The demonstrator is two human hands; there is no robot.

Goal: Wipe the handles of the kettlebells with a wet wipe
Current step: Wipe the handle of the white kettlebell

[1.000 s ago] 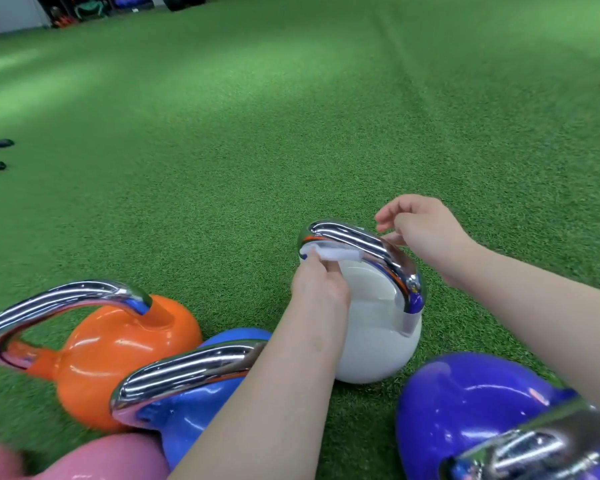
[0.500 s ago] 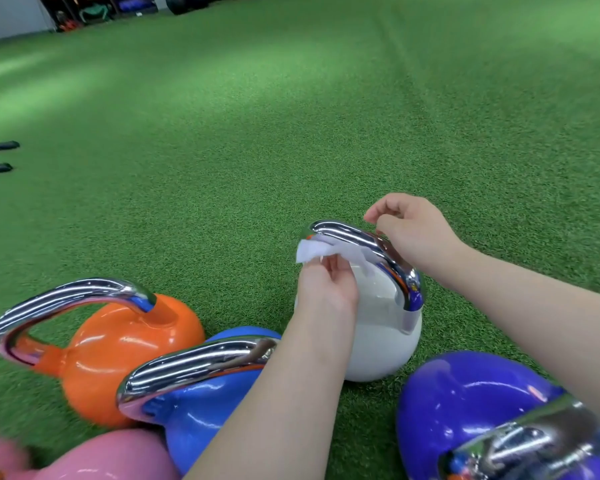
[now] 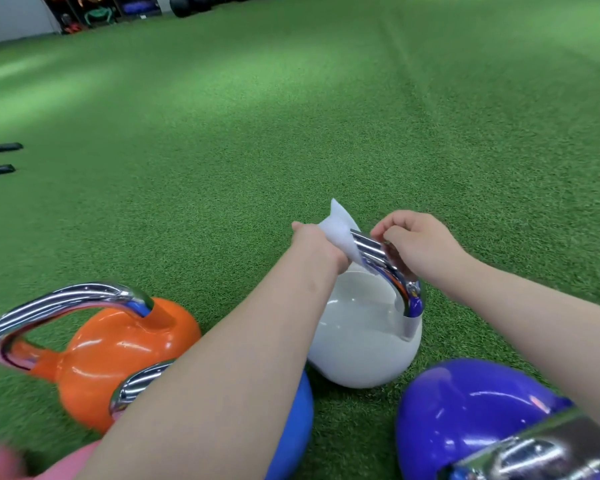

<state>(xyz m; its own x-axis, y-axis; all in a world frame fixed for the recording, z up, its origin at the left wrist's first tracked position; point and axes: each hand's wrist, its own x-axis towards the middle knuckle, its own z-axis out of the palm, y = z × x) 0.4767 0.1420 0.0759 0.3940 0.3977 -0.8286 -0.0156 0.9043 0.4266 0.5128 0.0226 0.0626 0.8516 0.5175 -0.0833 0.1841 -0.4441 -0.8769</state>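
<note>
Wipe (image 3: 338, 227) draped over chrome handle (image 3: 378, 258) of white kettlebell (image 3: 362, 337) on turf (image 3: 291, 133). My left hand (image 3: 317, 245) clutches the wipe; right hand (image 3: 420, 242) grips the handle just beside it.

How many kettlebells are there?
5: orange left, blue under the arm, white middle, purple right, pink bottom-left corner. More may be out of view.

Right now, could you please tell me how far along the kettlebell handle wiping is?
No handle can be confirmed finished. In hand: the left hand holds the wet wipe against the white kettlebell handle, which the right hand steadies. The orange kettlebell handle sits untouched.
</note>
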